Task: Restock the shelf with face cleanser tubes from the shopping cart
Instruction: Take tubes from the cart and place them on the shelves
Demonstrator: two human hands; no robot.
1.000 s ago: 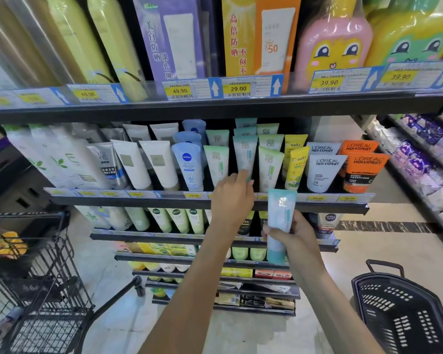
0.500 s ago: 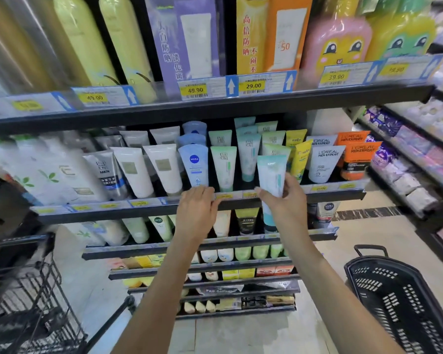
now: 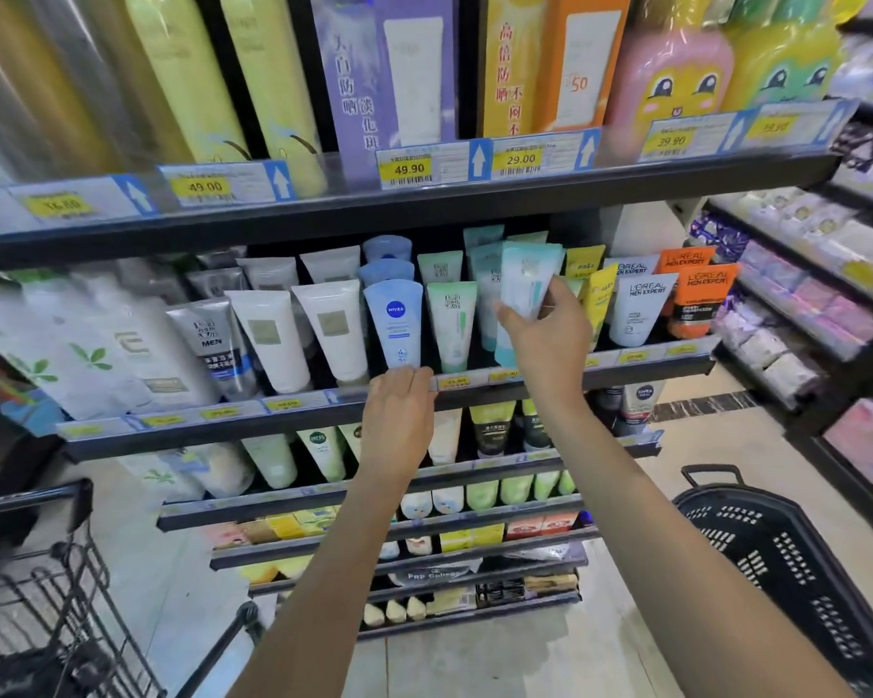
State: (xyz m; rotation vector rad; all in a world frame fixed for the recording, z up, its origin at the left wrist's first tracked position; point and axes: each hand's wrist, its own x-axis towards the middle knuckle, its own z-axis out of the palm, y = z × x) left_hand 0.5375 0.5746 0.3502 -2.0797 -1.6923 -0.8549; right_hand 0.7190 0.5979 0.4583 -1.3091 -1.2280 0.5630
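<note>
A person's right hand (image 3: 545,340) pinches a pale turquoise plastic cleanser tube (image 3: 525,282) between thumb and fingers, holding it upright among the tubes standing on the dark metal shelf (image 3: 651,367). The left hand (image 3: 399,415) rests, fingers curled together, on the shelf's front edge below a blue Nivea tube (image 3: 394,322). A black wire shopping cart (image 3: 46,596) stands at lower left.

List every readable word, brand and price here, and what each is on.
"NIVEA": blue tube
"MEN": grey tube
"L'OREAL MEN EXPERT": white tube and orange tube
"49.90": price tag
"29.00": price tag
"49.00": price tag
"39.90": price tag
"50": orange box
Lower shelf tags: blurred.
</note>
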